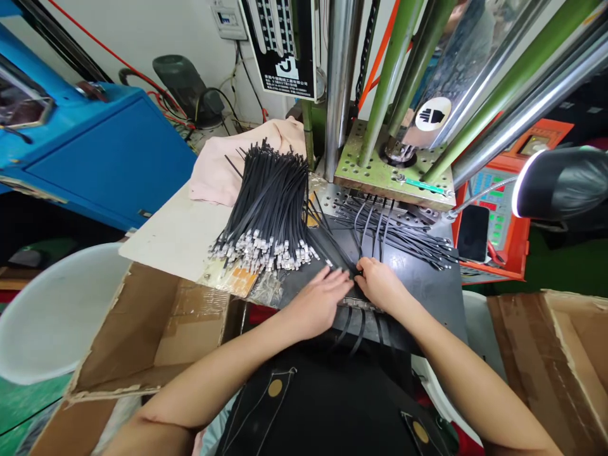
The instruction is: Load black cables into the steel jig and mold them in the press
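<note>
A workshop with a white wall at the back and a green floor; the bench (180,234) stands before a press with steel and green columns. At far left is a blue machine (104,152), below it a white tub (52,316) and an open cardboard box (142,342). On the bench lies a pink cloth (213,171), then a thick bundle of black cables (270,202) with metal plug ends fanned toward the person. The left hand (318,301) lies flat, fingers spread, pressing on a few loose black wires (394,234) on the dark plate (427,285). The right hand (380,282), touching the left, is curled with fingertips pinching those wires. Further right stand an orange control box (503,215), a lamp (560,183) and another cardboard box (560,354).
</note>
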The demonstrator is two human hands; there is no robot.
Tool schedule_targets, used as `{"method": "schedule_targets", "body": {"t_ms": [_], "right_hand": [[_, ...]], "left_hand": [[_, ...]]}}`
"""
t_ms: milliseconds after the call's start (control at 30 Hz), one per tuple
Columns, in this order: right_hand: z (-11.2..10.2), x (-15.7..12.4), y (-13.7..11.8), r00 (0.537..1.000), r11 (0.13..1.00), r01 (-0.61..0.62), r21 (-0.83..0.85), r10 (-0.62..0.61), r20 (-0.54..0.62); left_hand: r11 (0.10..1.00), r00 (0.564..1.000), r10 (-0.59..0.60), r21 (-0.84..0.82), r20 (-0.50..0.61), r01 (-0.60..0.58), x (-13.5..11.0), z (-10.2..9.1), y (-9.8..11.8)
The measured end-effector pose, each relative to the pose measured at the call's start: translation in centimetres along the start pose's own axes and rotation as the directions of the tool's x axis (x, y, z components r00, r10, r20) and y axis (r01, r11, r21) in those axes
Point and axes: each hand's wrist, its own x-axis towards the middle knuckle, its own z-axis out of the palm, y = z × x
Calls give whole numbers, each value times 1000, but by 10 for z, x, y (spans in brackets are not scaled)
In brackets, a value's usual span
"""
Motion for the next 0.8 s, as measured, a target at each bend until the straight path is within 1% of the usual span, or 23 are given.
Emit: {"method": "schedule_targets", "body": {"t_ms": [33, 100, 133, 167, 233, 300, 400, 500, 533, 567, 600, 667, 700, 733, 767, 800], "right_hand": [[0, 0, -2, 1000, 1000, 0, -7, 0, 3], [-2, 0, -5, 1000, 1000, -12, -23, 12, 5], [-3, 0, -6, 1000, 999, -20, -30, 20, 5], [-4, 0, -6, 1000, 999, -26, -35, 26, 6], [-4, -2, -6, 1000, 999, -28, -34, 28, 10], [-4, -4, -4, 1000, 999, -18, -27, 19, 18], [-2, -6, -1, 1000, 1000, 9, -28, -8, 28], [-1, -8, 1, 999, 999, 27, -40, -25, 36], [-2, -8, 1, 999, 999, 29, -39, -27, 36], [-2, -9, 1, 999, 999, 32, -36, -31, 35], [-3, -9, 1, 999, 999, 37, -29, -36, 33], [-5, -10, 1, 999, 999, 45, -18, -45, 31], [-6, -11, 1, 998, 999, 46, -18, -46, 33], [-7, -11, 0, 998, 999, 45, -24, -44, 37], [-7, -10, -1, 998, 998, 43, -34, -42, 43], [-7, -10, -3, 998, 998, 44, -46, -42, 52]], "left_hand": [[996, 997, -70, 59, -37, 72, 2, -3, -5], [958, 973, -216, 176, -83, 228, 7, -8, -13], [936, 961, -264, 219, -76, 275, 8, -9, -16], [926, 957, -284, 246, -49, 288, 10, -9, -17], [939, 967, -252, 247, 27, 238, 10, -7, -12], [965, 978, -196, 190, 68, 180, 6, -4, -3], [992, 987, -125, 43, 105, 121, -1, 0, 13], [994, 989, -22, -99, 147, 36, -7, 1, 18], [992, 990, 1, -121, 140, 16, -9, 0, 17], [993, 993, -1, -117, 114, 14, -10, -1, 15], [996, 997, -28, -85, 70, 34, -11, -2, 11], [993, 993, -112, 31, -45, 114, -10, -3, 1], [985, 987, -133, 95, -93, 141, -7, -4, -4], [978, 984, -124, 152, -130, 143, -3, -5, -10], [973, 984, -86, 201, -154, 116, 2, -6, -16], [968, 986, -24, 241, -166, 65, 8, -7, -21]]}}
